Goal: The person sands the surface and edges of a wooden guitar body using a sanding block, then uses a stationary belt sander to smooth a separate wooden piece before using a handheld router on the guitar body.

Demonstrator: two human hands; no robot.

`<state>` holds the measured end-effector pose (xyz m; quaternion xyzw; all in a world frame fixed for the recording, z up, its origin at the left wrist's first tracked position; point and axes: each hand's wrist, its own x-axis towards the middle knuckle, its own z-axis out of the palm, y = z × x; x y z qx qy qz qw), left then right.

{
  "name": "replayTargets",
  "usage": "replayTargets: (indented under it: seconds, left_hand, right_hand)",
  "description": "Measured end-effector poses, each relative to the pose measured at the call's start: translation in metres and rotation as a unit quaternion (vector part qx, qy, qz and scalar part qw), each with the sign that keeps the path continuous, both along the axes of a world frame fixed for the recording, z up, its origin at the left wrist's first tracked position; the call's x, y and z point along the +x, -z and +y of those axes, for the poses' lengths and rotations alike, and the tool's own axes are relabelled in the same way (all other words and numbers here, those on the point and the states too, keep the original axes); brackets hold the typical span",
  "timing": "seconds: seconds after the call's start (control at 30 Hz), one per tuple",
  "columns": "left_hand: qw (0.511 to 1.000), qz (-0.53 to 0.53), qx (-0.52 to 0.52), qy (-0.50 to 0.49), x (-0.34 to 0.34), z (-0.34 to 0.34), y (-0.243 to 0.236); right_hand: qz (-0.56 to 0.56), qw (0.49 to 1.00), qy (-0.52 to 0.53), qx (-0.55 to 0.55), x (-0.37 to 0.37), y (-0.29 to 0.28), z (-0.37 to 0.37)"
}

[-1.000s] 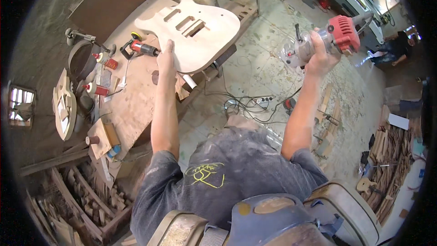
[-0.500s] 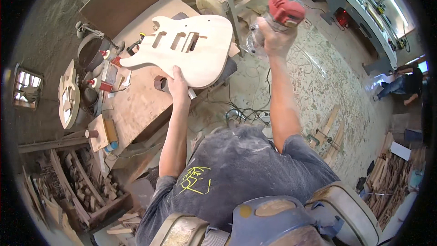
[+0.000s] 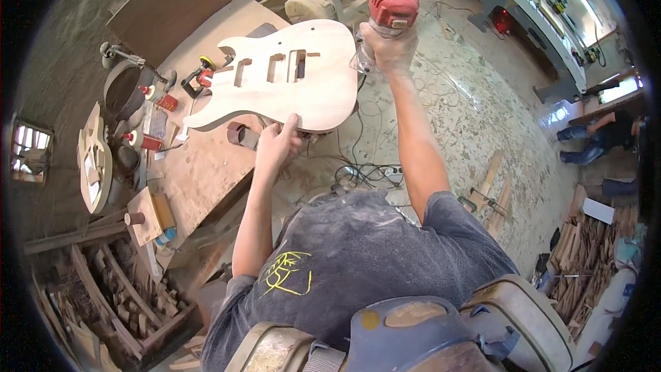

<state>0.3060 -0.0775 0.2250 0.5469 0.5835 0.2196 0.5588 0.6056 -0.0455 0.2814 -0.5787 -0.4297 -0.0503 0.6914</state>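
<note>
A pale wooden electric guitar body (image 3: 317,96) with cut-out pickup cavities lies over the workbench (image 3: 200,176). On its near edge my left hand (image 3: 277,143) is closed, thumb on top and fingers curled beneath. My right hand (image 3: 391,49) is wrapped round a red handheld trim router (image 3: 394,8) with a clear base. The router is at the body's right end; whether its base touches the wood I cannot tell. Under the body's near side sits a brown sanding roll (image 3: 237,132).
Red-and-white glue bottles (image 3: 160,98) and a black-and-red clamp-like tool (image 3: 200,77) lie on the bench's left. Another guitar body (image 3: 95,158) hangs at the left. Cables (image 3: 372,172) trail across the floor. At the far right a person (image 3: 602,134) stands near a large grey machine (image 3: 537,34).
My right hand has brought the router leftward, up to the guitar body's right end. My left hand has shifted slightly along the near edge, and the body has turned a little.
</note>
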Motion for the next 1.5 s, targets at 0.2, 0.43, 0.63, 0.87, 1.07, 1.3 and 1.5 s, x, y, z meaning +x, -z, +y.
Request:
replayTargets:
  seconds: [0.2,0.43,0.63,0.87,1.07,1.3,1.5]
  left_hand:
    - [0.946,0.052,0.318,-0.034,-0.012,0.024,-0.038]
    - [0.886,0.053,0.451,0.093,0.010,0.088,-0.023]
    - [0.844,0.193,0.472,0.166,0.023,0.162,-0.004]
    - [0.810,0.327,0.461,0.156,0.028,0.188,0.011]
    - [0.804,0.345,0.459,0.154,0.029,0.186,0.007]
    - [0.801,0.337,0.473,0.148,0.028,0.189,0.012]
    - [0.797,0.351,0.467,0.154,0.030,0.188,0.010]
  right_hand:
    - [-0.026,1.000,0.002,-0.003,-0.005,0.003,0.006]
    - [-0.028,0.999,-0.016,0.006,-0.004,0.000,0.006]
    - [-0.042,0.999,-0.015,-0.006,-0.006,0.000,0.006]
    - [-0.048,0.999,0.006,-0.024,-0.010,0.002,0.006]
    - [-0.025,1.000,0.001,-0.012,-0.028,-0.008,0.001]
    - [-0.048,0.998,0.006,-0.042,-0.030,-0.005,0.001]
    - [-0.048,0.998,0.011,-0.035,-0.034,-0.005,0.000]
